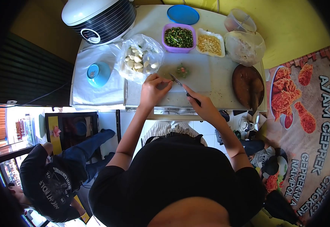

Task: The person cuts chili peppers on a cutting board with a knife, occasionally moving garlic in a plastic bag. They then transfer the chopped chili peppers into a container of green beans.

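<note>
My right hand (201,107) is closed round the dark handle of a small knife (176,80), its blade angled up and left over a pale cutting board (201,73). Close to the blade, my left hand (155,88) pinches with thumb and fingers; anything between them is too small to make out. Chopped green and red bits (182,70) lie on the board above the knife. A clear plastic bag of peeled garlic (136,62) stands beyond my left hand. Behind the board are a purple tub of chopped greens (178,38) and a white tub of chopped pale pieces (209,43).
Left are a blue bowl (98,74) on white plastic sheets and a rice cooker (98,20). A blue lid (183,14), a clear container (240,20), a filled bag (245,47) and a brown mortar with pestle (248,87) stand around. Two people are below, left and right.
</note>
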{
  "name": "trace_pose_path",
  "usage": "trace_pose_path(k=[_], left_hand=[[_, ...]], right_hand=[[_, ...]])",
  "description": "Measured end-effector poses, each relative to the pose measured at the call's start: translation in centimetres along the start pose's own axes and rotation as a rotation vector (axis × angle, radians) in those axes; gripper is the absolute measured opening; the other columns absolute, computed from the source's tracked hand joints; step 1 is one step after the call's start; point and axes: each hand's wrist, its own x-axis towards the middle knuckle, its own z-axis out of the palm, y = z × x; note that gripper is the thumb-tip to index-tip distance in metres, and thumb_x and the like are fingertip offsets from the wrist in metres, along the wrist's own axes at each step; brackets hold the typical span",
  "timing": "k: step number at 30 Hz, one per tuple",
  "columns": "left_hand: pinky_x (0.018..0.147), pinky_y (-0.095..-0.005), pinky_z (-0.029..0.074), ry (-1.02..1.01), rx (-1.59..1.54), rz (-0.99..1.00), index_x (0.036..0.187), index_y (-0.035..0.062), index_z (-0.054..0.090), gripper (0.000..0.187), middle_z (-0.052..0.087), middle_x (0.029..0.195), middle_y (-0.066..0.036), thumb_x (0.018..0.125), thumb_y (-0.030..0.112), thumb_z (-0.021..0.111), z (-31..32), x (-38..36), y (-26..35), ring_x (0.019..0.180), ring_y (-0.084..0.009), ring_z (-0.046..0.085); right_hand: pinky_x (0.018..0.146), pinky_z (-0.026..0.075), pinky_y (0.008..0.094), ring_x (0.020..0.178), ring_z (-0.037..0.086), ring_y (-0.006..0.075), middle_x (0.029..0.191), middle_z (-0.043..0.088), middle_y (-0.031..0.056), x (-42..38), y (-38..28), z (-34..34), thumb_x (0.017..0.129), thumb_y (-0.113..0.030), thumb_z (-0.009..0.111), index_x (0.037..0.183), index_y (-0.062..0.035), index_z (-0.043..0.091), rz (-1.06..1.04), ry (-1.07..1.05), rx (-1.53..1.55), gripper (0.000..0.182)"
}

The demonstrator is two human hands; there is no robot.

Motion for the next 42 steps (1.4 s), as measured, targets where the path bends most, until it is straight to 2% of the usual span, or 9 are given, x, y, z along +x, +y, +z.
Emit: trace_pose_path(k=[3, 8, 12, 20, 24, 30, 36, 38, 42], left_hand=[[0.061, -0.0304, 0.050, 0.000, -0.031, -0.015, 0.081, 0.0054, 0.073, 0.012, 0.059, 0.075, -0.006, 0.072, 0.014, 0.077, 0.1, -0.1, -0.1, 0.068, -0.0188, 0.059], [0.061, -0.0306, 0.049, 0.000, -0.048, -0.011, 0.080, 0.0057, 0.073, 0.012, 0.059, 0.074, -0.006, 0.072, 0.014, 0.077, 0.1, 0.0, 0.0, 0.068, -0.0188, 0.058], [0.061, -0.0306, 0.049, -0.007, -0.051, -0.011, 0.080, 0.0062, 0.074, 0.012, 0.059, 0.074, -0.005, 0.072, 0.014, 0.077, 0.0, 0.0, 0.0, 0.067, -0.0186, 0.057], [0.061, -0.0310, 0.048, -0.010, -0.056, -0.019, 0.081, 0.0058, 0.074, 0.012, 0.059, 0.073, -0.006, 0.072, 0.014, 0.077, 0.0, 0.0, 0.0, 0.067, -0.0191, 0.057], [0.062, -0.0276, 0.048, -0.012, -0.001, 0.033, 0.086, 0.0039, 0.074, 0.014, 0.060, 0.074, -0.006, 0.074, 0.011, 0.078, -0.1, 0.0, -0.3, 0.066, -0.0150, 0.058], [0.062, -0.0307, 0.049, 0.028, -0.028, 0.005, 0.081, 0.0042, 0.073, 0.014, 0.059, 0.073, -0.007, 0.073, 0.015, 0.077, 0.1, -0.1, 0.3, 0.066, -0.0194, 0.058], [0.064, -0.0286, 0.049, 0.027, -0.017, 0.007, 0.086, 0.0027, 0.073, 0.013, 0.063, 0.076, -0.008, 0.075, 0.009, 0.076, 0.2, -0.2, 0.2, 0.068, -0.0165, 0.060], [0.064, -0.0286, 0.049, 0.049, -0.034, 0.014, 0.086, 0.0029, 0.073, 0.013, 0.063, 0.076, -0.008, 0.075, 0.009, 0.076, 0.3, -0.1, -0.1, 0.068, -0.0165, 0.060], [0.063, -0.0310, 0.050, 0.099, -0.085, 0.024, 0.084, 0.0044, 0.072, 0.012, 0.063, 0.077, -0.008, 0.074, 0.010, 0.075, 0.1, -0.2, 0.2, 0.068, -0.0193, 0.061]], right_hand=[[0.054, 0.040, 0.0286, 0.050, 0.036, 0.0139, 0.057, 0.036, 0.0105, -0.1, -0.1, 0.2, 0.098, -0.015, 0.049, 0.145, -0.0254, 0.037, -0.012, 0.009, -0.040, 0.050], [0.053, 0.043, 0.0346, 0.046, 0.048, 0.0288, 0.058, 0.049, 0.0208, -0.6, -0.4, 0.8, 0.097, -0.013, 0.049, 0.145, -0.0266, 0.036, -0.017, 0.055, -0.158, 0.052], [0.054, 0.044, 0.0350, 0.047, 0.050, 0.0320, 0.060, 0.050, 0.0224, -0.7, -0.4, 0.9, 0.096, -0.012, 0.049, 0.145, -0.0256, 0.036, 0.012, 0.044, -0.138, 0.052], [0.055, 0.040, 0.0300, 0.054, 0.037, 0.0146, 0.061, 0.039, 0.0142, 0.3, 0.7, 1.9, 0.094, -0.006, 0.050, 0.141, -0.0159, 0.044, -0.034, 0.074, 0.043, 0.048], [0.056, 0.039, 0.0294, 0.055, 0.038, 0.0148, 0.062, 0.039, 0.0144, 0.6, 0.6, 2.2, 0.094, -0.006, 0.050, 0.140, -0.0158, 0.046, -0.005, 0.087, 0.038, 0.047], [0.056, 0.039, 0.0295, 0.055, 0.036, 0.0145, 0.062, 0.036, 0.0128, 1.1, 0.8, 1.6, 0.094, -0.007, 0.050, 0.142, -0.0178, 0.042, -0.034, 0.059, 0.013, 0.049], [0.059, 0.040, 0.0268, 0.058, 0.036, 0.0127, 0.064, 0.035, 0.0102, 0.6, 1.8, 0.6, 0.095, -0.007, 0.049, 0.143, -0.0187, 0.040, -0.123, 0.030, -0.003, 0.050], [0.061, 0.040, 0.0248, 0.059, 0.037, 0.0118, 0.065, 0.035, 0.0087, 0.1, 0.0, -0.2, 0.095, -0.008, 0.050, 0.144, -0.0196, 0.040, -0.003, 0.045, 0.064, 0.051], [0.061, 0.040, 0.0231, 0.060, 0.038, 0.0086, 0.065, 0.037, 0.0048, 0.4, -0.2, -0.8, 0.096, -0.010, 0.051, 0.144, -0.0197, 0.040, 0.025, 0.048, 0.102, 0.050]])
